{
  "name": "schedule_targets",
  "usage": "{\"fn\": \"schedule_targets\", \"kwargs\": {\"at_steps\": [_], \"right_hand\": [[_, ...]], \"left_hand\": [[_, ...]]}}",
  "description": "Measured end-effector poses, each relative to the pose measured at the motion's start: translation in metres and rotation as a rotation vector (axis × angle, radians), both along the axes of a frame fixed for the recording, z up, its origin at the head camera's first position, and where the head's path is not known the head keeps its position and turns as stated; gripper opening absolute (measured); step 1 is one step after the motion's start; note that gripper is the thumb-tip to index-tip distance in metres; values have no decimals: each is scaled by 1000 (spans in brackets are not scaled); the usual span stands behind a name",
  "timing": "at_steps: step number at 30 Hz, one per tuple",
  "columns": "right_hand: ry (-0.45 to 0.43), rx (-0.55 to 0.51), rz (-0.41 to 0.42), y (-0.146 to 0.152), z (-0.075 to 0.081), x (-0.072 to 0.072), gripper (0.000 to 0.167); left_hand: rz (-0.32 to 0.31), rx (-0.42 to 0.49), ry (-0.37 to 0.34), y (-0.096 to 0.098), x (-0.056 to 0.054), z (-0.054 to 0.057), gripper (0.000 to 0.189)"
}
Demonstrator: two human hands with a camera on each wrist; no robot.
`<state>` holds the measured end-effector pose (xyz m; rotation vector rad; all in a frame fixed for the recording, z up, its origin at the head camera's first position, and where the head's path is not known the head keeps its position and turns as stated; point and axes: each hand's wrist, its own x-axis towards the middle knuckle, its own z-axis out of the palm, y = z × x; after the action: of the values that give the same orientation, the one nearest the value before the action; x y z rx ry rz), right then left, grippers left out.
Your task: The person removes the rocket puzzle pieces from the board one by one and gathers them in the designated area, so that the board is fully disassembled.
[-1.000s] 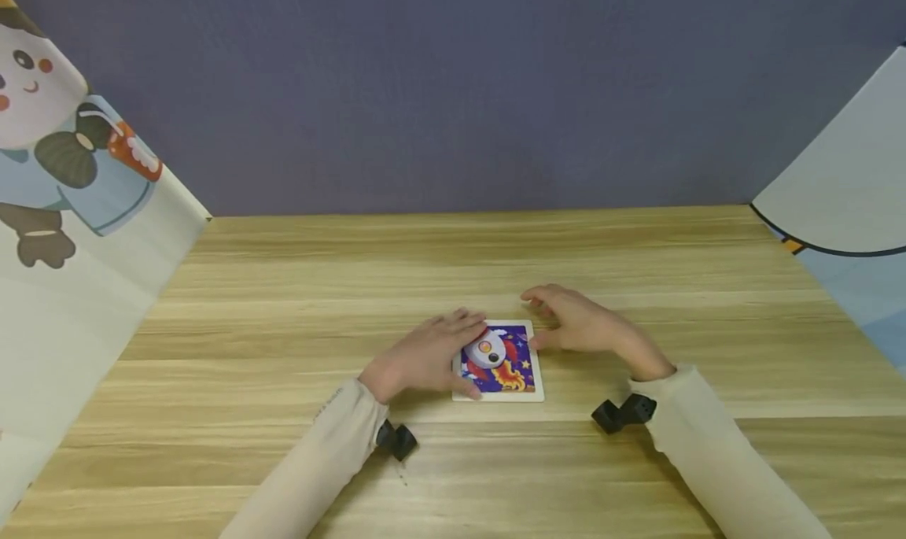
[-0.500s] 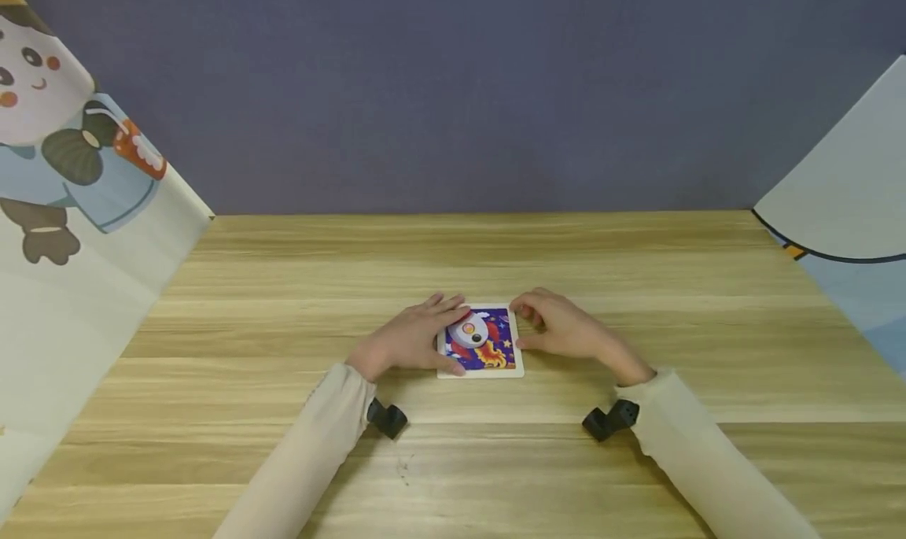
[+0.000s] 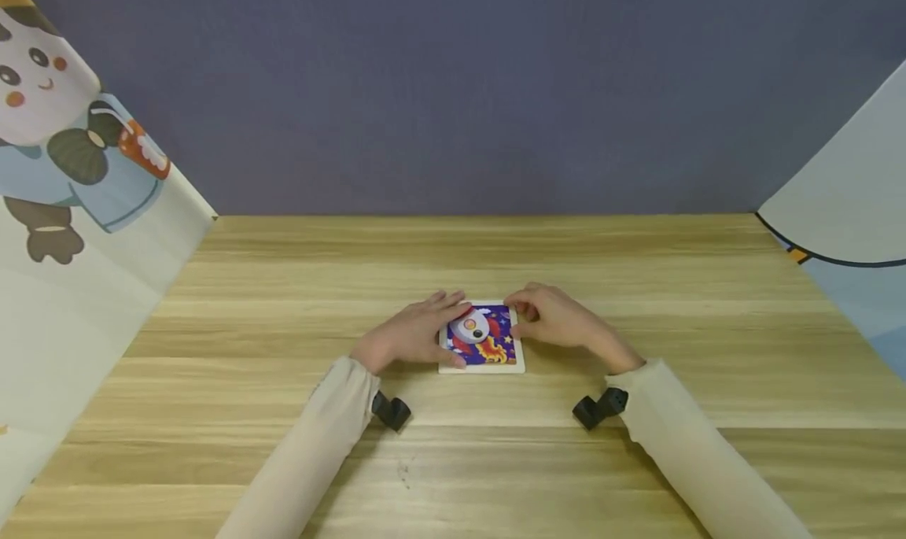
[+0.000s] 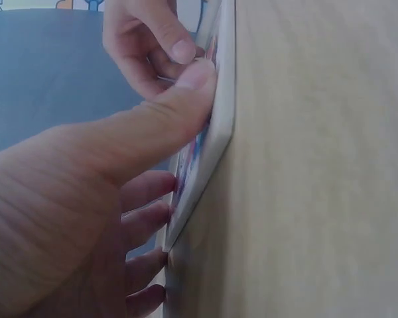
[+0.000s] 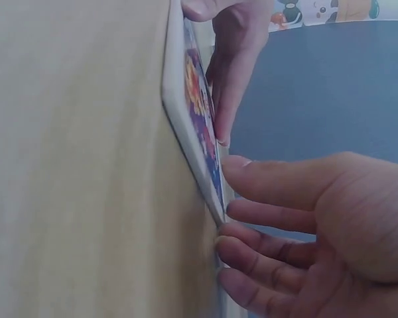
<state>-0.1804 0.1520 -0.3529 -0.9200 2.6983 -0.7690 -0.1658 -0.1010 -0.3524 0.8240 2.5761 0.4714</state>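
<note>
A small square picture puzzle [image 3: 491, 348] with a white border lies flat on the wooden table, showing a rocket with orange flames on a purple starry ground. My left hand [image 3: 410, 333] rests over its left side, thumb on the lower left part and fingers spread along the upper left. At the right edge is my right hand [image 3: 559, 319], its index finger by the upper right corner and its thumb lower down. In the left wrist view the puzzle's pale side [image 4: 219, 126] shows its thickness. The right wrist view has the right thumb [image 5: 272, 179] beside the picture's surface.
The wood-grain table [image 3: 637, 248] ends at a dark blue-grey panel [image 3: 453, 90] behind. A cartoon-printed wall [image 3: 92, 287] stands on the left, and another printed panel [image 3: 849, 177] on the right. Small dark marks [image 3: 403, 472] sit on the tabletop near the left forearm.
The puzzle has slid slightly away and to the left, with my left hand on it. My right hand has come leftward to its right edge, thumb and index finger closer to it.
</note>
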Motion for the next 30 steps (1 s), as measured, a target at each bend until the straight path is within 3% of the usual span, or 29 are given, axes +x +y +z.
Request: {"fn": "schedule_targets", "kwargs": {"at_steps": [11,19,25,30], "right_hand": [[-33,-13,39,2,4,-6,34],[-30,-6,12,-3,6,-6,33],[-66,-37,-19,-1,3,-7,30],[-72,-59,-34,0,3,-7,29]], "left_hand": [[-5,-6,-39,0,-1,1,88],[3,-33,-41,3,3,1,80],[-19,-40,28,12,14,4,63],[-32,-2,146,18,23,1,54]]}}
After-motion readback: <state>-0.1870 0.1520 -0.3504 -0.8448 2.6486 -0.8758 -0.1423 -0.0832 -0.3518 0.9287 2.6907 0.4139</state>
